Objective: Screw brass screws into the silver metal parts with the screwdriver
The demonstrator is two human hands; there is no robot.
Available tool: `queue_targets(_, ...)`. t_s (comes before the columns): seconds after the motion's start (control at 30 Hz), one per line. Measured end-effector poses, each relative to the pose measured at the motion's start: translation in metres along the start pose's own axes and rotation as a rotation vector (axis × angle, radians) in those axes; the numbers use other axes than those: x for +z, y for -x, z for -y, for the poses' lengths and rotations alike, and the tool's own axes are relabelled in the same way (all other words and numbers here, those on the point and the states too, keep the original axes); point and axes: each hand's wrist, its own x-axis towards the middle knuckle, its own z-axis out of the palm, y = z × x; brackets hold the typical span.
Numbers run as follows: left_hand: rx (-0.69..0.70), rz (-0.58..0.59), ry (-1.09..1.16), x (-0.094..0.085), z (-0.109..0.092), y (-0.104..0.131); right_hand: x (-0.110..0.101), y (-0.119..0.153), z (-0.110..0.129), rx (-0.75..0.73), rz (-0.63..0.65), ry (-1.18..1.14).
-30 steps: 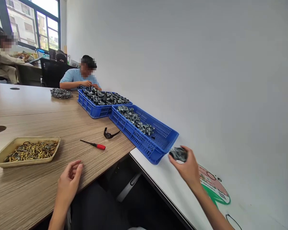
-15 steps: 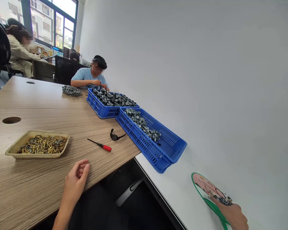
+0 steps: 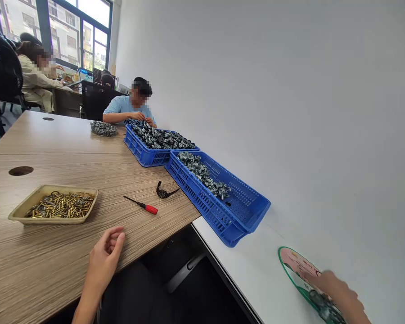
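My left hand (image 3: pixel 106 254) rests at the front edge of the wooden table (image 3: pixel 141 234), its fingers curled loosely with nothing visible between them. Over at the lower right, my right hand (image 3: pixel 340 292) is above a pink fan with a green rim (image 3: pixel 299 263); its fingers are blurred and partly hidden. Beside and under that hand lie dark metal parts (image 3: pixel 324 306). A red-handled screwdriver (image 3: pixel 150 209) and a black watch (image 3: pixel 162 193) lie on the table. Left of them, a cream tray (image 3: pixel 16 216) holds brass screws.
One blue crate (image 3: pixel 216 225) holds metal parts at its far end. Behind it, another blue crate (image 3: pixel 148 158) is full of parts. A person in a blue shirt (image 3: pixel 121 105) sits at the far end, near a bowl of parts (image 3: pixel 103 128). Another person (image 3: pixel 32 74) sits further left.
My right hand has moved right and slightly up over the fan, and the metal parts now show below it. The view has shifted slightly. My left hand has hardly moved.
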Motion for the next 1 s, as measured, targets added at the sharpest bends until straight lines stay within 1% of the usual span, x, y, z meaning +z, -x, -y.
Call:
queue_targets(0.03, 0.001, -0.003, -0.004, 0.000, 0.001, 0.000, -0.010, -0.004, 0.018, -0.012, 0.044, 0.009)
queue_targets(0.13, 0.012, -0.014, -0.032, 0.001, 0.004, -0.001, -0.033, -0.022, 0.081, -0.211, 0.023, -0.032)
queue_targets(0.17, 0.017, -0.018, -0.041, 0.000, 0.004, -0.002, -0.037, -0.029, 0.104, -0.271, 0.015, -0.051)
queue_targets(0.23, 0.028, -0.023, -0.049, 0.000, 0.006, -0.002, -0.038, -0.044, 0.152, -0.392, -0.003, -0.089)
queue_targets(0.3, 0.036, -0.022, -0.057, 0.000, 0.007, -0.003, -0.032, -0.055, 0.202, -0.515, -0.002, -0.130)
queue_targets(0.4, 0.046, -0.018, -0.093, -0.001, 0.010, -0.003, -0.013, -0.064, 0.273, -0.678, 0.055, -0.170)
queue_targets(0.47, 0.053, -0.019, -0.121, -0.001, 0.011, -0.004, 0.003, -0.064, 0.312, -0.760, 0.120, -0.177)
queue_targets(0.53, 0.062, -0.026, -0.129, -0.001, 0.011, -0.004, 0.020, -0.061, 0.342, -0.823, 0.183, -0.178)
queue_targets(0.6, 0.071, -0.036, -0.124, 0.000, 0.011, -0.005, 0.035, -0.056, 0.360, -0.869, 0.231, -0.181)
queue_targets(0.67, 0.075, -0.042, -0.126, 0.000, 0.011, -0.005, 0.047, -0.052, 0.370, -0.904, 0.267, -0.183)
queue_targets(0.8, 0.069, -0.044, -0.153, 0.000, 0.011, -0.005, 0.061, -0.049, 0.373, -0.944, 0.328, -0.181)
queue_targets(1.0, 0.063, -0.044, -0.175, -0.003, 0.009, -0.003, 0.064, -0.051, 0.373, -0.939, 0.397, -0.181)
